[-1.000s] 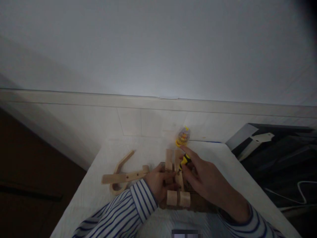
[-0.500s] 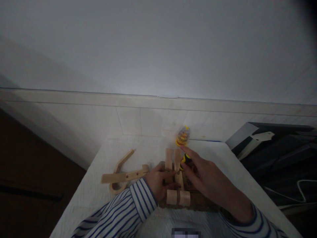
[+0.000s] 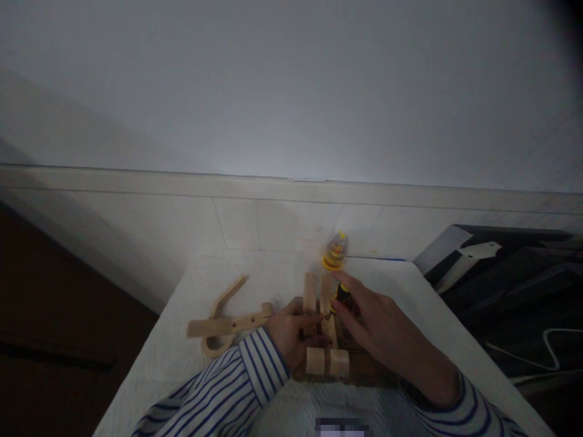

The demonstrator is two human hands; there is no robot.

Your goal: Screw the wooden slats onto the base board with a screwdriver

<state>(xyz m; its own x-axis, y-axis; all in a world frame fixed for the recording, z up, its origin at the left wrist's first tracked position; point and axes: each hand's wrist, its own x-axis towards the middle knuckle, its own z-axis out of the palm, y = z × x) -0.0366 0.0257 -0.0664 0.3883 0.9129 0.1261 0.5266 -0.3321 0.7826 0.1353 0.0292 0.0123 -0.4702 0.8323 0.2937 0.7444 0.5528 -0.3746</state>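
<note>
My left hand [image 3: 291,337] grips a light wooden assembly [image 3: 321,328] of two parallel uprights and rounded blocks, fingers closed round its middle. My right hand [image 3: 371,325] is pinched on a small screwdriver with a black and yellow handle [image 3: 340,295], its tip pointing at the right upright. Both hands sit near the front of a white table [image 3: 273,279]. Both sleeves are white with blue stripes.
A curved wooden piece with a straight drilled bar [image 3: 225,321] lies left of my hands. A yellow container of screwdriver bits [image 3: 336,250] stands at the table's back edge by the pale wall. Dark furniture and a white cable [image 3: 551,352] lie to the right.
Nearly nothing has moved. My right hand with the screwdriver has shifted very slightly towards the wooden upright; my left hand keeps its hold.
</note>
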